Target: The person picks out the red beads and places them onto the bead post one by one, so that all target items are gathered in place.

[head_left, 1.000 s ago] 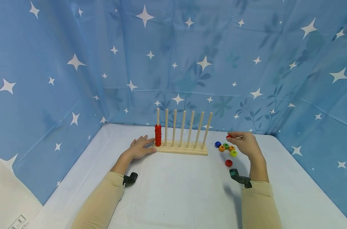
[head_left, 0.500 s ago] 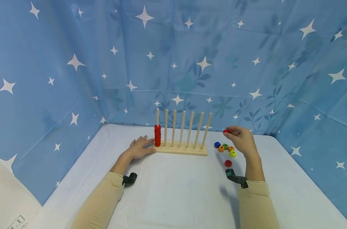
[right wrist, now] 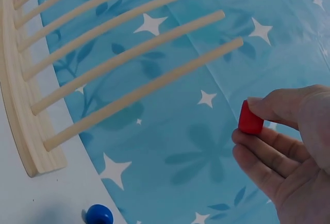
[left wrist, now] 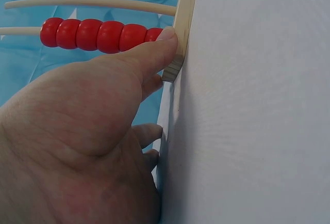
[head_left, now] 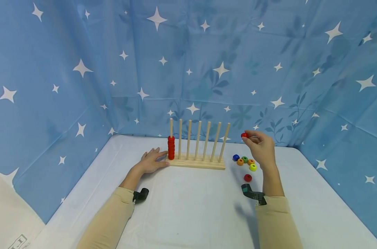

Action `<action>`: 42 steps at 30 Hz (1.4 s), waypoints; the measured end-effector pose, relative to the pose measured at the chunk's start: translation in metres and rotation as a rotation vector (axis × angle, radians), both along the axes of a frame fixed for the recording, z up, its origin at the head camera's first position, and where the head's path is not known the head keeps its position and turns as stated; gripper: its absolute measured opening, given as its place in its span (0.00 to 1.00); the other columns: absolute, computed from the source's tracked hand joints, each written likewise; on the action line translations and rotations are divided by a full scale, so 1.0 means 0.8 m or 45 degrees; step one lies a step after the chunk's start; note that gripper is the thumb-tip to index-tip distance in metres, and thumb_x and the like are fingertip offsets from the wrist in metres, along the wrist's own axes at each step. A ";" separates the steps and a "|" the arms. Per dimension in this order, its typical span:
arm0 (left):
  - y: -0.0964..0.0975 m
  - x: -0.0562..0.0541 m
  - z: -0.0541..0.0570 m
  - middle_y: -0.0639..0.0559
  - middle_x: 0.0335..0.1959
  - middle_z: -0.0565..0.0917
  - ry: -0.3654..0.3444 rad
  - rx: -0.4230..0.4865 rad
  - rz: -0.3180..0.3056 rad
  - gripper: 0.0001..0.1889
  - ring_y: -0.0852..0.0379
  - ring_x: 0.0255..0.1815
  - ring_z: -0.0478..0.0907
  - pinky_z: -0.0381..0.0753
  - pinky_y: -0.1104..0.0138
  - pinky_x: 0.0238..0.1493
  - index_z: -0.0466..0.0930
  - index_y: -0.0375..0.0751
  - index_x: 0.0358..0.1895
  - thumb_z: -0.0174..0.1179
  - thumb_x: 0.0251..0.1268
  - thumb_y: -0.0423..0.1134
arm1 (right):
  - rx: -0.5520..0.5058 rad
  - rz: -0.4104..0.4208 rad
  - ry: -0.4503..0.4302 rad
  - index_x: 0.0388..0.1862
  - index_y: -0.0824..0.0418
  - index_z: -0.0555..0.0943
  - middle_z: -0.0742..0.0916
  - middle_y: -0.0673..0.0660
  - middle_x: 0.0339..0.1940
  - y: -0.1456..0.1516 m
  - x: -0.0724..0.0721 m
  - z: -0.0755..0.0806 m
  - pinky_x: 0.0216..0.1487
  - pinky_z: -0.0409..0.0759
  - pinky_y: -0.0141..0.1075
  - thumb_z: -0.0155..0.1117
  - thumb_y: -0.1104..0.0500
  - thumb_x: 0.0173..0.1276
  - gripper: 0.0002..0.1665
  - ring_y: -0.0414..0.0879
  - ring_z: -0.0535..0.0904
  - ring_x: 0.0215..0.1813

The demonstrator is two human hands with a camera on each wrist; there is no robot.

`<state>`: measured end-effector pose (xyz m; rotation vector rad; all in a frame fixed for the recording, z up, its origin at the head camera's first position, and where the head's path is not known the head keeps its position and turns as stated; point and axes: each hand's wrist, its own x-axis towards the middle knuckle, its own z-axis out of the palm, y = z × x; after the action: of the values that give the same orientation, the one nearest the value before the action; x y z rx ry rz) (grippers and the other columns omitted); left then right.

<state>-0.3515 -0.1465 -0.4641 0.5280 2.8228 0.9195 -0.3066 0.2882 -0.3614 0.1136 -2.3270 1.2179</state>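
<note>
A wooden peg rack (head_left: 196, 163) with several upright dowels stands on the table; several red beads (head_left: 171, 148) are stacked on its leftmost dowel. My left hand (head_left: 150, 162) grips the left end of its base, thumb (left wrist: 167, 34) on the front beside the lowest red bead and index finger behind. Raised to the right of the rack, my right hand (head_left: 263, 149) pinches one red bead (right wrist: 251, 118) between thumb and fingertips. Below it lie loose beads: blue (head_left: 236, 157), green (head_left: 245, 159), two orange (head_left: 240, 162), yellow-green (head_left: 253, 167) and red (head_left: 247, 177).
A white cloth (head_left: 188, 207) covers the table. Blue star-patterned curtains (head_left: 188, 41) hang behind it and along both sides. Black wrist cameras (head_left: 253, 194) sit on both forearms.
My right hand has lifted the red bead upward and slightly left, away from the loose beads. The left hand and the rack have stayed in place.
</note>
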 end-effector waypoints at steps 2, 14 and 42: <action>0.000 0.000 0.000 0.31 0.84 0.52 0.000 -0.002 0.000 0.37 0.28 0.86 0.40 0.34 0.33 0.81 0.65 0.48 0.81 0.59 0.74 0.58 | -0.036 0.008 0.043 0.62 0.63 0.85 0.87 0.61 0.59 -0.003 -0.001 0.000 0.52 0.80 0.20 0.68 0.53 0.76 0.21 0.38 0.87 0.52; 0.000 -0.001 -0.002 0.31 0.84 0.52 -0.002 -0.012 0.006 0.37 0.28 0.86 0.40 0.34 0.33 0.81 0.65 0.49 0.81 0.59 0.74 0.58 | -0.171 -0.001 0.255 0.61 0.61 0.86 0.88 0.60 0.55 -0.025 0.000 0.007 0.55 0.80 0.19 0.69 0.58 0.74 0.19 0.34 0.84 0.49; -0.001 0.000 0.001 0.31 0.84 0.51 -0.001 0.009 -0.004 0.36 0.29 0.86 0.40 0.34 0.33 0.81 0.64 0.48 0.81 0.59 0.76 0.57 | -0.234 0.157 0.564 0.57 0.79 0.83 0.85 0.76 0.51 -0.087 0.027 0.036 0.58 0.81 0.22 0.65 0.76 0.70 0.17 0.61 0.83 0.53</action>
<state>-0.3512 -0.1473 -0.4633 0.5321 2.8182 0.9297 -0.2849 0.2183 -0.3324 0.4232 -1.8410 1.3064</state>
